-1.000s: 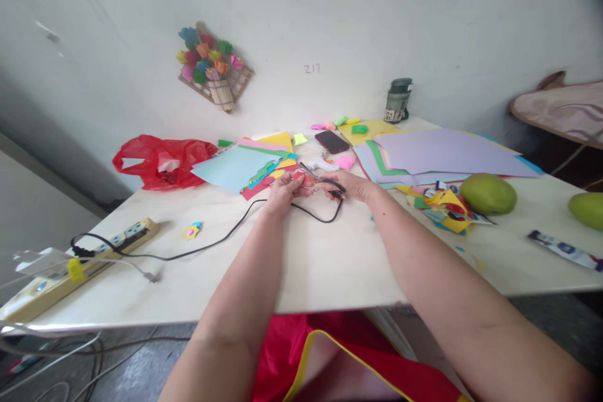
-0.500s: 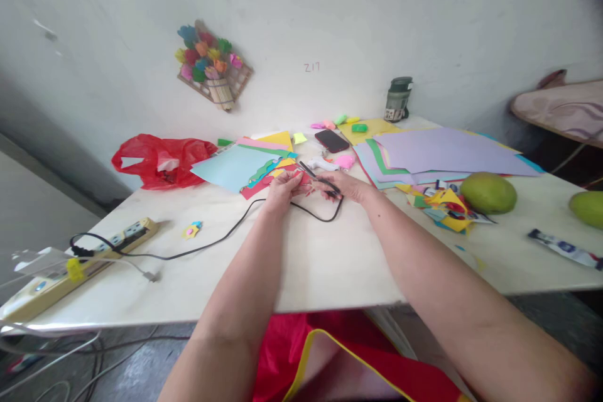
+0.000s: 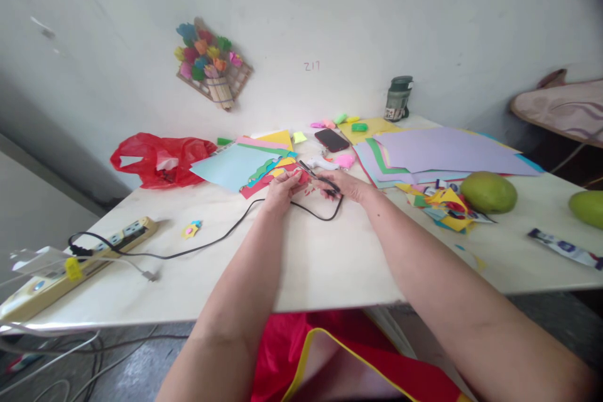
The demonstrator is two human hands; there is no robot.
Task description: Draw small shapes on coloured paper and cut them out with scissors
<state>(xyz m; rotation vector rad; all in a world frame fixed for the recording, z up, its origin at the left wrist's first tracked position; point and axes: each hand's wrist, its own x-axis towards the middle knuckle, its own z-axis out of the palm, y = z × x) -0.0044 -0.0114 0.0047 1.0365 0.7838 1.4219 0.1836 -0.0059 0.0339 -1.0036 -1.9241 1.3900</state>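
Note:
My left hand [image 3: 281,191] pinches a small piece of red paper [image 3: 298,176] over the middle of the table. In my right hand [image 3: 343,184] is a pair of scissors [image 3: 308,169] with dark handles, its blades pointing up and to the left beside the red paper. Small red scraps [image 3: 309,190] lie between the two hands. Behind the hands sits a white and pink glue gun [image 3: 325,163], partly hidden. A black cord [image 3: 226,237] runs under my left wrist and loops up near my right hand.
Coloured paper sheets [image 3: 447,151] are stacked on the right, and more sheets [image 3: 235,164] on the left. A red plastic bag [image 3: 188,152], a phone [image 3: 331,139], a dark tumbler [image 3: 398,99], a green mango [image 3: 488,192], paper scraps [image 3: 447,204] and a power strip [image 3: 117,239] are around.
The scissor blades have shifted slightly and look a little more spread by the red paper. Both hands stay in nearly the same place.

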